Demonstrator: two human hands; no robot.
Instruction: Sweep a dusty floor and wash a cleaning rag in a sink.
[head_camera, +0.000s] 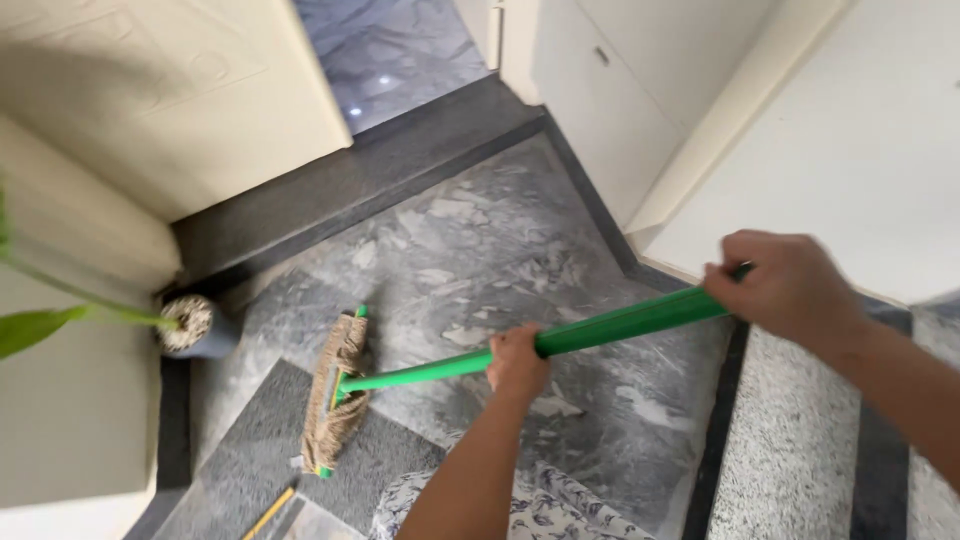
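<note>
I hold a mop with a long green handle (620, 325) in both hands. My left hand (517, 362) grips the handle near its middle. My right hand (790, 288) grips the upper end. The mop's flat head (337, 395), covered in brownish strings on a green frame, rests on the grey marbled floor (500, 240) at the edge of a dark grey mat (260, 450).
A small pot (192, 326) with a green-leaved plant stands by the cream wall on the left. A cream door (170, 90) and a dark stone threshold (350, 180) lie ahead. White cabinets (640, 90) stand at the right. A speckled floor strip (790, 450) runs at lower right.
</note>
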